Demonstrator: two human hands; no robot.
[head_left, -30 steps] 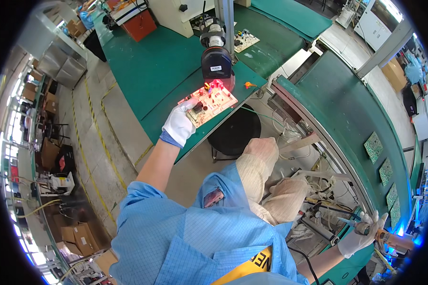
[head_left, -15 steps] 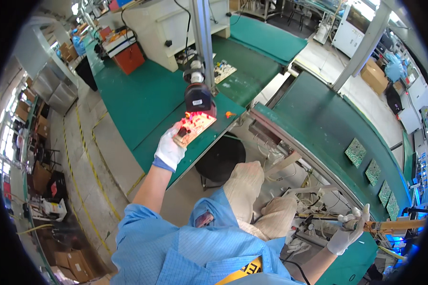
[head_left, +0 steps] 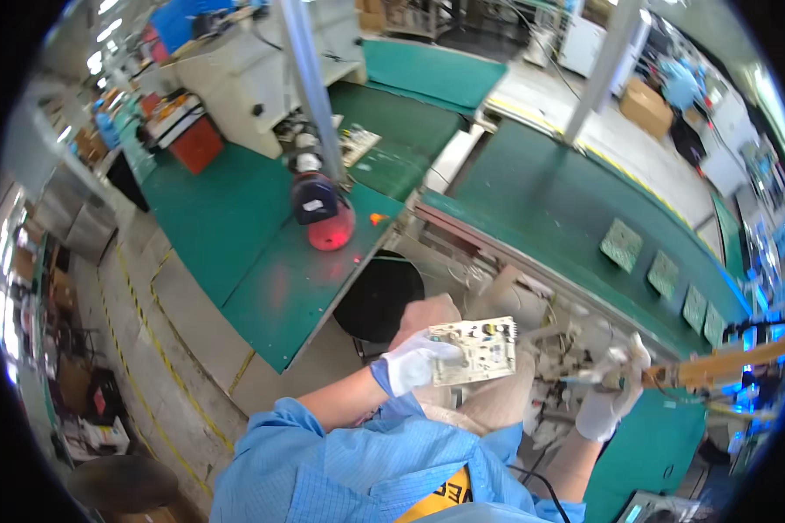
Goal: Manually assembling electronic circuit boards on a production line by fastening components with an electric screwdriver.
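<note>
My left hand [head_left: 410,364], in a white glove, grips the left edge of a pale circuit board [head_left: 478,350] with components on its upper face. The board is held above my lap, in front of my blue smock. My gloved right hand [head_left: 609,397] is at the right, beside a tan bar [head_left: 728,362]. Its fingers are bent around something small that blur keeps me from making out. Away to the upper left, a dark scanner head [head_left: 314,199] on a stand casts red light onto the green bench [head_left: 275,288].
A green conveyor [head_left: 532,187] runs along the right with several green circuit boards [head_left: 621,244] on it. Another board [head_left: 358,144] lies behind the scanner post [head_left: 310,87]. A black round stool [head_left: 379,296] stands under the bench edge. Cables hang beneath the conveyor.
My left hand has brought the circuit board from under the scanner's red light toward my lap. My right hand has shifted slightly left and up. The view has turned a little.
</note>
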